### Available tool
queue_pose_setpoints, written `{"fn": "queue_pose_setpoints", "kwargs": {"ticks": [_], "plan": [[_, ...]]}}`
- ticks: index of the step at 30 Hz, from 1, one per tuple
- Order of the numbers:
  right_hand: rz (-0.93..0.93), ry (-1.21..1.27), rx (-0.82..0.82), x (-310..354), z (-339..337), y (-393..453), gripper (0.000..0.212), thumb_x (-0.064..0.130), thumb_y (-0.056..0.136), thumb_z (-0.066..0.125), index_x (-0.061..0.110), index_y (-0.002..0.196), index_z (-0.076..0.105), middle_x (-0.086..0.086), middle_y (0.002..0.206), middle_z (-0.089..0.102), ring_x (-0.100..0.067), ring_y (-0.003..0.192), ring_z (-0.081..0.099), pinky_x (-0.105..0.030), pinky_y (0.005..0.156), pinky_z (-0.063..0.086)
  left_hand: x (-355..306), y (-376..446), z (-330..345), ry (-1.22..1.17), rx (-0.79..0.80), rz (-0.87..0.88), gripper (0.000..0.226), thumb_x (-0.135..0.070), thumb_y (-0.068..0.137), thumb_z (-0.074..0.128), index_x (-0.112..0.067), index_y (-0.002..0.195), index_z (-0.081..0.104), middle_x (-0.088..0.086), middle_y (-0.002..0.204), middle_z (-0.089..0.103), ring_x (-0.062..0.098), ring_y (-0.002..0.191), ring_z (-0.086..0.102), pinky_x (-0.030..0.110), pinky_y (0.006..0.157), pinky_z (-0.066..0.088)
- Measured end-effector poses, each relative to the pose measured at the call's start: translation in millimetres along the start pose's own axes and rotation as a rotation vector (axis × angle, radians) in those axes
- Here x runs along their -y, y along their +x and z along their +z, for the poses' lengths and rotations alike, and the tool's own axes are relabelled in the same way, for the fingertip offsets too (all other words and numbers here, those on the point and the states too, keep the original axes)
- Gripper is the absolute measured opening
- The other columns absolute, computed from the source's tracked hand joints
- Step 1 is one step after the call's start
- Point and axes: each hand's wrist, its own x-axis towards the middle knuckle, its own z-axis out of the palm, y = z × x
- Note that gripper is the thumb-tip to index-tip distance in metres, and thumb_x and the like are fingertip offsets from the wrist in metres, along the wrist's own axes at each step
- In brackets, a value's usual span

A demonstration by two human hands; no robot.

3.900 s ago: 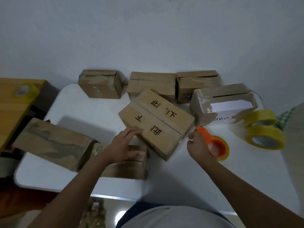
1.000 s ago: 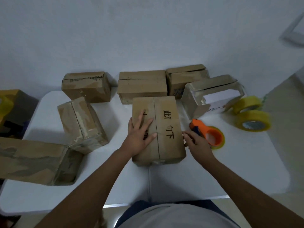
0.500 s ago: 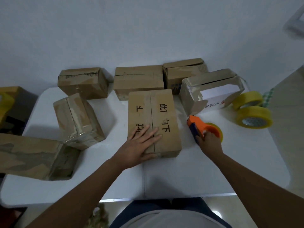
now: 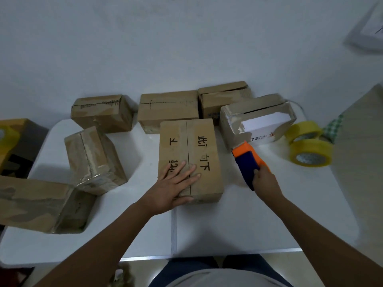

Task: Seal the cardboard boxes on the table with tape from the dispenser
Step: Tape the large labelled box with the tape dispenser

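Observation:
A cardboard box with black printed characters lies in the middle of the white table, its centre seam running away from me. My left hand rests flat on its near end, fingers spread across the seam. My right hand grips the orange and blue tape dispenser, lifted just right of the box with its orange head pointing away from me.
Three closed boxes line the back wall. A taped box and a long box sit on the left. An open box holding white paper stands at the right, with two yellow tape rolls beyond it.
The printed box was turned from a diagonal to straight in front of me. My left hand slid to its near end. My right hand took up the dispenser and raised it off the table.

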Motion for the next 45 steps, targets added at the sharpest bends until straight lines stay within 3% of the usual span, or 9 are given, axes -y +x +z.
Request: {"fn": "queue_pose_setpoints", "kwargs": {"ticks": [4,8,11,15,19,26,35,40,45], "plan": [[-0.006,0.232,-0.007,15.0,-34.2,-11.1,0.027,0.018,0.102,0.036,0.006,0.121,0.052,-0.012,0.104,0.059,-0.026,0.088,0.057,-0.032,0.064,0.042,1.2,18.2,-5.9,-0.022,0.001,0.003,0.071,-0.073,0.092,0.024,-0.045,0.154,0.002,-0.02,0.163,-0.008,0.008,0.149,-0.019,0.041,0.12,-0.014],[-0.101,0.316,-0.016,23.3,-60.4,-30.3,0.035,0.044,0.098,0.048,0.012,0.102,0.061,-0.005,0.094,0.066,-0.019,0.083,0.062,-0.03,0.065,0.046,-3.6,40.1,-18.1,-0.114,-0.003,-0.065,0.076,-0.078,0.088,0.026,-0.043,0.154,0.018,-0.022,0.162,-0.001,0.005,0.15,-0.012,0.042,0.122,-0.006],[-0.194,0.264,-0.038,32.3,-75.5,-42.0,0.038,0.051,0.095,0.049,0.016,0.098,0.063,0.002,0.087,0.067,-0.013,0.079,0.063,-0.029,0.066,0.048,-36.1,56.9,-47.1,-0.594,-0.096,-0.313,0.06,-0.064,0.093,0.043,-0.034,0.145,0.046,-0.02,0.157,0.025,0.005,0.145,0.02,0.034,0.12,0.018],[-0.332,0.133,0.014,48.1,-85.1,-58.0,0.036,0.051,0.095,0.048,0.018,0.102,0.061,0.006,0.091,0.067,-0.008,0.08,0.063,-0.021,0.063,0.044,-64.8,75.4,-78.6,-1.459,-0.081,-0.674,0.034,-0.04,0.1,0.052,-0.021,0.126,0.063,0.002,0.124,0.069,0.016,0.116,0.063,0.033,0.102,0.047],[-0.432,0.029,0.064,51.0,-85.0,-68.8,0.038,0.053,0.095,0.047,0.02,0.111,0.057,0.009,0.095,0.064,-0.003,0.08,0.06,-0.014,0.062,0.043,-72.3,75.6,-89.6,-1.732,-0.007,-0.761,0.029,-0.036,0.1,0.054,-0.018,0.12,0.063,0.011,0.113,0.072,0.021,0.106,0.069,0.032,0.085,0.053],[-0.451,0.044,0.075,43.8,-75.5,-70.0,0.041,0.055,0.094,0.048,0.021,0.114,0.058,0.004,0.105,0.069,-0.004,0.086,0.063,-0.012,0.065,0.043,-81.3,61.2,-93.2,-1.697,-0.02,-0.758,0.018,-0.028,0.095,0.062,-0.014,0.105,0.069,0.012,0.11,0.072,0.021,0.106,0.065,0.031,0.091,0.051],[-0.436,0.013,0.108,49.9,-73.3,-64.4,0.047,0.063,0.089,0.049,0.023,0.11,0.06,0.006,0.105,0.07,-0.009,0.087,0.065,-0.016,0.07,0.05,-86.3,53.3,-77.4,-1.503,-0.199,-0.749,0.016,-0.016,0.099,0.057,-0.012,0.101,0.072,0.006,0.093,0.074,0.015,0.091,0.066,0.024,0.071,0.053],[-0.44,-0.054,0.155,52.2,-75.0,-59.8,0.051,0.066,0.087,0.049,0.023,0.111,0.062,0.008,0.102,0.071,-0.009,0.085,0.066,-0.018,0.072,0.053,-85.6,53.4,-69.3,-1.413,-0.298,-0.774,0.02,-0.02,0.1,0.056,-0.011,0.101,0.074,0.007,0.097,0.076,0.022,0.1,0.07,0.035,0.086,0.057],[-0.468,-0.119,0.223,61.1,-83.7,-54.3,0.051,0.063,0.089,0.048,0.02,0.112,0.064,0.004,0.101,0.072,-0.01,0.082,0.065,-0.019,0.07,0.052,-80.3,48.9,-65.3,-1.413,-0.321,-0.749,0.021,-0.022,0.099,0.058,-0.008,0.106,0.072,0.009,0.099,0.075,0.021,0.099,0.069,0.028,0.081,0.055]]}}
